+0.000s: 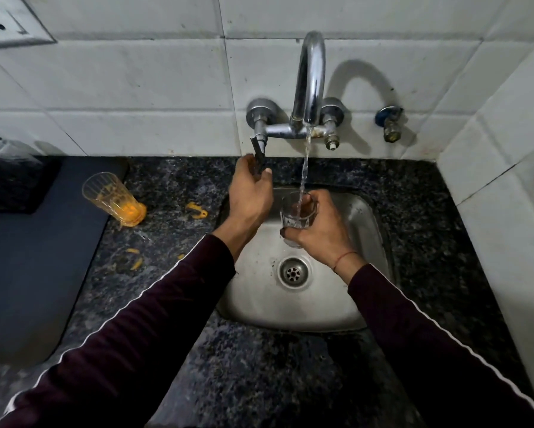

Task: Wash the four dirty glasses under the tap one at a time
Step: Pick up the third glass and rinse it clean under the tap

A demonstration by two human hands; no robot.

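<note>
My right hand (319, 225) grips a small clear glass (296, 213) upright over the steel sink (361, 217), right under the water stream (306, 162) that falls from the chrome tap (310, 75) into it. My left hand (250, 193) is raised to the tap's left lever handle (258, 151) and pinches it between thumb and fingers. A taller glass (113, 199) smeared with orange residue stands on the dark granite counter (290, 381) to the left of the sink.
Orange drips (196, 210) and smears (134, 261) mark the counter between the dirty glass and the sink. A dark mat (28, 257) covers the left counter, with a black box (12, 183) behind it. White tiled walls close in behind and on the right. The drain (293, 271) is open.
</note>
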